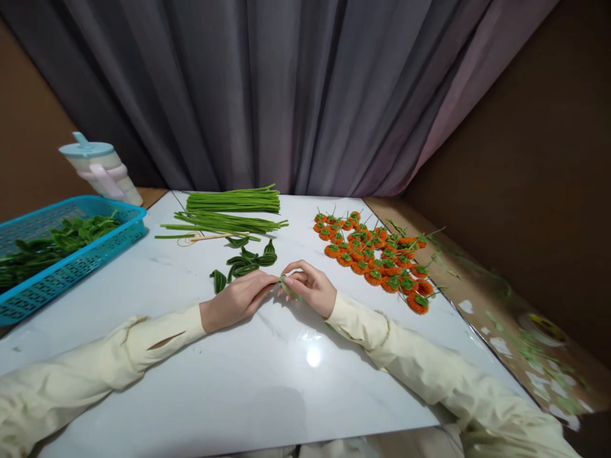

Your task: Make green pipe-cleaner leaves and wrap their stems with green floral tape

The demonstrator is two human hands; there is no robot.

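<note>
My left hand (244,298) and my right hand (314,290) meet above the white tabletop, fingertips almost touching. Both pinch a small pale green strip (289,286), thin and partly see-through; fingers cover some of it. Just beyond my left hand lie several dark green fuzzy leaves (248,259), curled and bent from pipe cleaner. Farther back are two bundles of bright green pipe cleaner stems (233,201), laid sideways. To the right of my right hand spread many orange fuzzy flower heads (365,264) with green centres and thin stems.
A blue basket (71,261) holding green fuzzy leaves stands at the left, with a lidded tumbler (102,168) behind it. A thin wooden stick (210,236) lies by the stems. Paper and green scraps (548,375) litter the brown surface at right. A grey curtain (272,95) hangs behind.
</note>
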